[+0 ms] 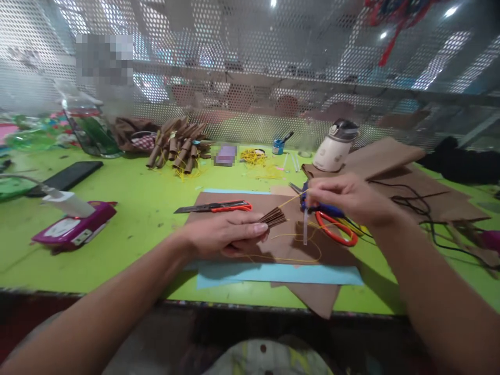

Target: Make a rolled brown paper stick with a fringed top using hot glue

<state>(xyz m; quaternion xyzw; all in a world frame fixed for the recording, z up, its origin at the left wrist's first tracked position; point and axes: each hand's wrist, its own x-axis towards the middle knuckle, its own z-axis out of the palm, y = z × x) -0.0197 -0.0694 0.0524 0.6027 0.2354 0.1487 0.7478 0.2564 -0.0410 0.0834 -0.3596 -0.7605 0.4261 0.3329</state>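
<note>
My left hand (pixel 228 232) is closed around a folded, pleated brown piece (pixel 274 216), paper or cloth, whose layered end sticks out past the thumb. A yellow thread (pixel 291 200) runs taut from that piece to my right hand (pixel 339 195), which is closed in a pinch on it. Below the right fingers a thin translucent stick (pixel 305 229) points down; whether the hand holds it I cannot tell. Loose thread loops over the brown sheet (pixel 269 250) underneath. Behind the left hand lies an orange-and-black utility knife (pixel 219 207). Orange-handled scissors (pixel 338 232) and blue-handled pliers (pixel 302 195) lie beside the right hand.
Blue paper strips (pixel 281 273) lie along the front. Farther back are tied brown rolls (pixel 179 146), tangled yellow thread (pixel 253 156), a small blue jar (pixel 278 147) and a white flask (pixel 336 146). At left sit a purple power socket (pixel 74 226) and a black phone (pixel 66 177).
</note>
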